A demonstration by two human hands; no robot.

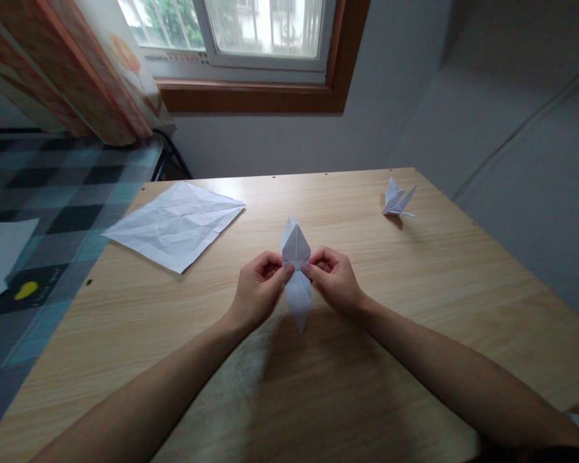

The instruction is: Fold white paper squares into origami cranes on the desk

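Observation:
A half-folded white paper piece (pixel 296 270), long and diamond-shaped with points at both ends, is held just above the middle of the wooden table (pixel 415 302). My left hand (pixel 260 289) pinches its left edge at the waist with closed fingers. My right hand (pixel 335 278) pinches the right edge the same way. Both forearms reach in from the bottom of the view.
A creased, unfolded white paper square (pixel 174 224) lies at the table's back left. A finished white paper crane (pixel 398 200) stands at the back right. A bed with a checked cover (pixel 53 193) is on the left, with a window and curtain behind.

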